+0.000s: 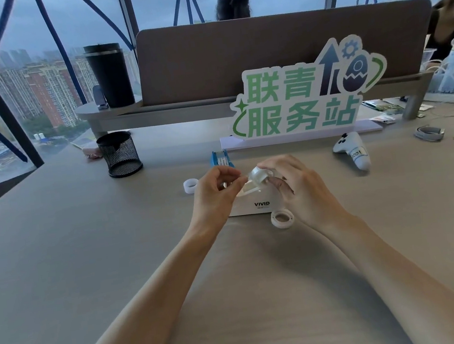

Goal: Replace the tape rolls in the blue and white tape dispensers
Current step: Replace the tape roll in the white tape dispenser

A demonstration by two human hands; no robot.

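Holding a glossy clear tape roll (260, 174) just above the boxy white dispenser (255, 203), your right hand (301, 186) had fingers closed around the roll while your left hand (216, 190) pinched thumb and forefinger together at its edge. The blue dispenser (220, 158) stood just behind on the smooth grey desk (87, 244). One white plastic ring (282, 218) lay beside the white dispenser's near corner, and another white ring (190, 186) lay left of your left hand.

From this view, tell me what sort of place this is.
Probably a high-rise office: a desk with a divider panel, a mesh pen holder, and windows overlooking apartment towers.
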